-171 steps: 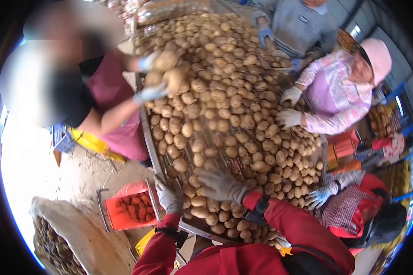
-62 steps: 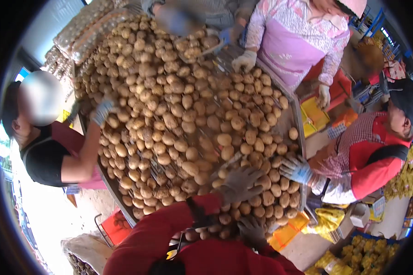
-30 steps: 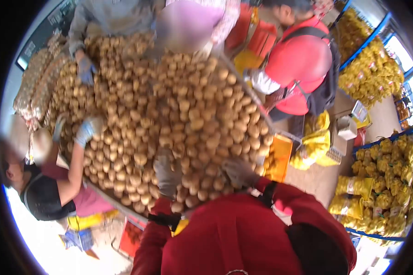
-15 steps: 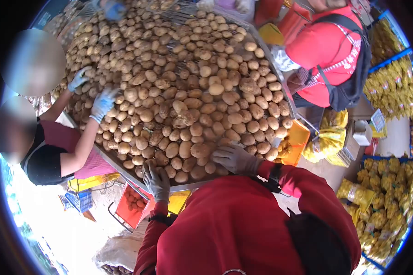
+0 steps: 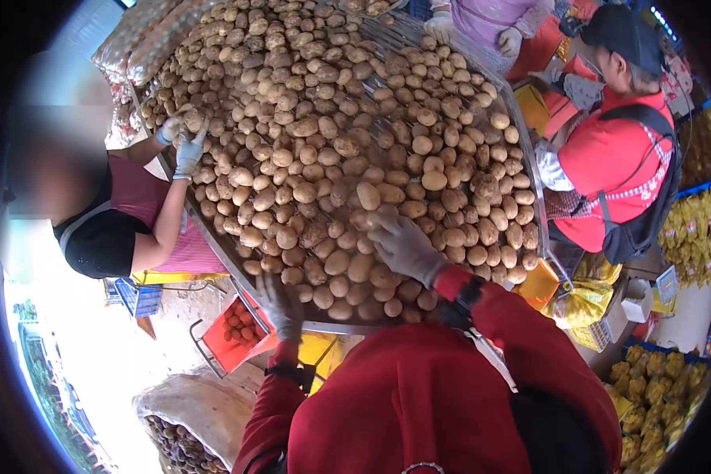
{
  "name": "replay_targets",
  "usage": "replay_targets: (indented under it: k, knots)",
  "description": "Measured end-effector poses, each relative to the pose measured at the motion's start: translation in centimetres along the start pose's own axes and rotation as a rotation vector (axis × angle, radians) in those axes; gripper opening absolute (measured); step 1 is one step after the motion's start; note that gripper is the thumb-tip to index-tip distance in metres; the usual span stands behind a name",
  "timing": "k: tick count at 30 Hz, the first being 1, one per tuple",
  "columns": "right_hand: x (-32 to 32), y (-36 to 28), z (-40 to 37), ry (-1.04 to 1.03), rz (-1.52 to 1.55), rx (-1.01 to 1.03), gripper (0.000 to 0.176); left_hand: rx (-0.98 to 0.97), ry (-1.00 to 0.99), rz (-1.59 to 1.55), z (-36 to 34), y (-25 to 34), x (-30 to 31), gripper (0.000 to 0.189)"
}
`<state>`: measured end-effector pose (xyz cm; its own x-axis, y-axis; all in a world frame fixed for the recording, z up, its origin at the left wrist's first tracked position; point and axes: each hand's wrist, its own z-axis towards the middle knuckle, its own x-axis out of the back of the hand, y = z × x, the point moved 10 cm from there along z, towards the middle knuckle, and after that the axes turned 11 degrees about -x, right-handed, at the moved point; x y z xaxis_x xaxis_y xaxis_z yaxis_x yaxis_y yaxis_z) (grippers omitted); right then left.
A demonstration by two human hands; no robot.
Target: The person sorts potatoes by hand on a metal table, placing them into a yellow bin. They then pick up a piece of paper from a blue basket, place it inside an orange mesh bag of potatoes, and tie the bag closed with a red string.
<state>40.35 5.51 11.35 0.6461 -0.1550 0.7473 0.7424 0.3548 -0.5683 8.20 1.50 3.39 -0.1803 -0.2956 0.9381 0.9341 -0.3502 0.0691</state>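
Brown potatoes (image 5: 337, 262), many with soil on them, cover a large metal-rimmed table (image 5: 332, 326) in front of me. My right hand (image 5: 405, 246), in a grey glove, reaches over the near part of the heap. Its fingers are stretched out against the potatoes, slightly blurred, and no potato shows gripped in them. At the table's near left edge is my left hand (image 5: 279, 306), also gloved in grey. Its fingers point forward and lie apart beside the outermost potatoes, holding nothing that I can see.
A co-worker's gloved hands (image 5: 188, 150) are at the heap's left side. Another person in a red vest (image 5: 636, 170) stands at the right, with a person in purple (image 5: 482, 31) beyond. Below the table are a red crate (image 5: 213, 341) and a large sack (image 5: 213, 395). Yellow mesh bags (image 5: 648, 387) fill the lower right.
My right hand has moved from the near edge farther in over the potatoes. My left hand stays by the edge. The left co-worker's hands have come closer together. The head view has shifted.
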Motion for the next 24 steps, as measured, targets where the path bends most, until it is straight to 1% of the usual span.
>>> replay_targets:
  k: [1,2,4,7,9,10,11,12,15,18,20,23,24]
  knots:
    - [1.1,-0.9,-0.6,-0.009,0.018,0.059,0.032,0.195,0.108,-0.046,0.5,-1.9,1.7,0.063]
    - [1.6,-0.6,-0.6,-0.063,0.071,0.005,0.031,0.306,0.143,-0.054,0.4,-3.5,2.1,0.062]
    - [2.5,-0.7,0.5,-0.174,0.172,-0.096,0.029,0.434,0.151,0.092,0.1,-5.4,0.7,0.061]
    - [2.5,-1.1,7.6,-0.425,0.098,-0.201,0.029,0.446,-0.067,0.143,0.7,-5.0,-1.2,0.058]
    - [1.4,-0.5,12.1,-0.189,-0.014,-0.008,0.034,0.43,-0.018,0.123,0.5,-5.1,-1.0,0.057]
    - [-0.1,0.5,14.4,-0.098,-0.049,-0.007,0.037,0.407,0.009,0.117,0.8,-5.0,-0.7,0.056]
    - [-2.1,1.4,16.9,-0.002,-0.084,-0.01,0.039,0.449,-0.037,0.097,0.9,-5.2,-0.9,0.057]
    - [-3.4,2.4,18.5,0.097,-0.12,-0.017,0.041,0.454,-0.034,0.067,0.8,-5.2,-0.9,0.056]
    - [-8.7,5.4,20.7,0.111,-0.259,-0.09,0.044,0.44,-0.057,0.036,0.8,-5.2,-0.5,0.055]
    - [-10.1,9.0,18.5,-0.21,-0.431,-0.193,0.036,0.348,-0.031,-0.066,0.6,-5.2,0.4,0.056]
    - [-8.4,9.3,16.8,-0.133,-0.475,-0.033,0.031,0.355,-0.044,-0.078,0.3,-5.1,0.6,0.056]
    - [-6.4,10.5,16.6,-0.252,-0.482,-0.084,0.024,0.376,-0.053,-0.071,0.6,-5.4,0.3,0.055]
    - [-6.8,10.6,17.6,-0.435,-0.611,-0.126,0.025,0.384,-0.061,-0.078,0.6,-5.7,0.1,0.054]
